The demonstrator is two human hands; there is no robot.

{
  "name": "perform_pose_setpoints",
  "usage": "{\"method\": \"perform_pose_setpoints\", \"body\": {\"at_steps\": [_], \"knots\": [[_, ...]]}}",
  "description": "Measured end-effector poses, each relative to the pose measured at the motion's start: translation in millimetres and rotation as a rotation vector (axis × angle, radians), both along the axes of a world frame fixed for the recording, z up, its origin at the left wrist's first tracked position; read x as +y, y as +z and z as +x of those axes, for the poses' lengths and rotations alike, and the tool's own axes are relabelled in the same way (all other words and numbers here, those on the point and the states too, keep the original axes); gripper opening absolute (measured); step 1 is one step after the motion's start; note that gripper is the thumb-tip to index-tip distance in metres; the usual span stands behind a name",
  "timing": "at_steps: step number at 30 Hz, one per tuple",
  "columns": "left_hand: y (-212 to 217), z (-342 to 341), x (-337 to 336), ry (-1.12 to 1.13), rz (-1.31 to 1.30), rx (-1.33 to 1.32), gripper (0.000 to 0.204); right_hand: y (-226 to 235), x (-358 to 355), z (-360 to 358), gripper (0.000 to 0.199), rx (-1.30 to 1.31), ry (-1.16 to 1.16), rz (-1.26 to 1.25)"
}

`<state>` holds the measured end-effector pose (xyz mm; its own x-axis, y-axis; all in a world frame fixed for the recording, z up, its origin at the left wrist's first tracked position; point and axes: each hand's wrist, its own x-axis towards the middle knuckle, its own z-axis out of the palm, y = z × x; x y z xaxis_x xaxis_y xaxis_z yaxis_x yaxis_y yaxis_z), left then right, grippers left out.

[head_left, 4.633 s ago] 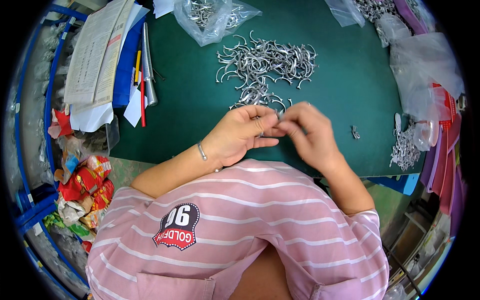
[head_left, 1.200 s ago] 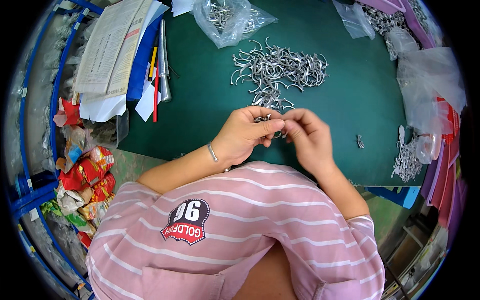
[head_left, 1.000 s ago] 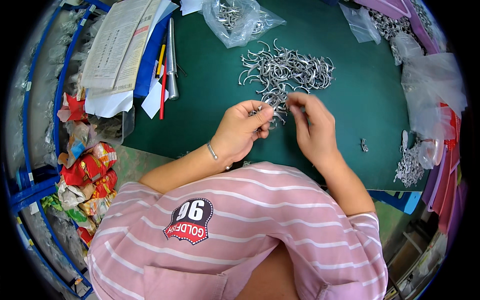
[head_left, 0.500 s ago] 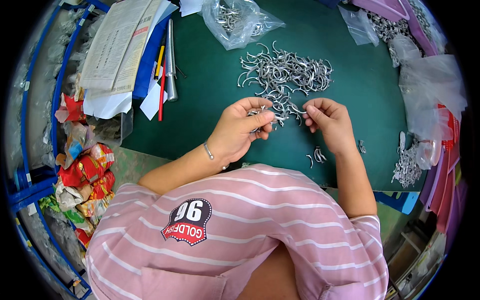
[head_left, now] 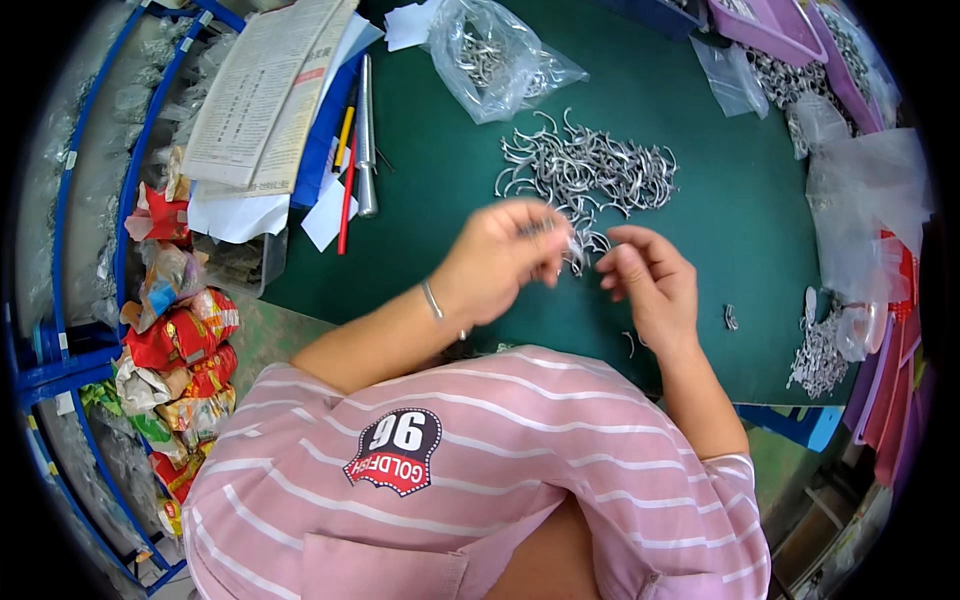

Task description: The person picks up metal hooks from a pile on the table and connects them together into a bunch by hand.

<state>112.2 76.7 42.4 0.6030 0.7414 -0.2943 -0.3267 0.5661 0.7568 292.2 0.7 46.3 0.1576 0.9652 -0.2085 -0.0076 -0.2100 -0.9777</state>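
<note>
A loose pile of curved silvery metal pieces (head_left: pixel 610 170) lies on the green tabletop, trailing toward me between my hands. My left hand (head_left: pixel 505 250), smeared by motion, is closed around a few such curved pieces, which partly show between thumb and fingers at the near end of the pile. To its right, my right hand (head_left: pixel 655 290) has its fingers curled in toward the thumb, just beside the trailing pieces. Whatever its fingertips pinch is too small or hidden to make out. A single curved piece (head_left: pixel 629 344) rests on the table near my right wrist.
Beyond the pile sits a clear bag (head_left: pixel 490 65) of metal pieces. Printed papers (head_left: pixel 265 100), a red pen (head_left: pixel 347 200) and a metal rod (head_left: pixel 367 140) lie left. At right are a heap of small silvery parts (head_left: pixel 822 350), plastic bags (head_left: pixel 865 200) and a pink tray (head_left: pixel 770 30).
The whole view has shifted, so the table appears slightly lower and to the right. My left hand has moved toward the trailing pieces; my right hand has come slightly nearer my body.
</note>
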Motion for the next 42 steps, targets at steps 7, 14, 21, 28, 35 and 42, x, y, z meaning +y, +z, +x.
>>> {"method": "perform_pose_setpoints", "body": {"at_steps": [7,14,21,28,35,42], "knots": [[6.0,5.6,156.1,0.458,0.469,0.521,0.022,-0.9,3.0,11.5,0.007,-0.542,0.009,0.231],[7.5,24.5,186.3,0.251,1.077,0.968,0.034,0.0,3.2,19.2,0.006,-0.754,0.026,0.275],[18.1,29.2,73.6,-0.172,1.272,0.815,0.021,-20.2,18.2,5.2,0.009,-1.003,0.08,0.27],[-20.6,-1.7,6.9,-0.148,1.213,0.808,0.019,-22.8,15.5,10.4,0.008,-1.05,0.134,0.38],[-15.3,-5.6,1.9,-0.116,0.967,0.718,0.012,-20.8,15.6,13.7,0.009,-1.105,0.128,0.414],[-13.3,-7.6,8.6,-0.073,0.415,0.512,0.011,-18.7,15.4,16.3,0.009,-0.738,-0.02,0.295]]}}
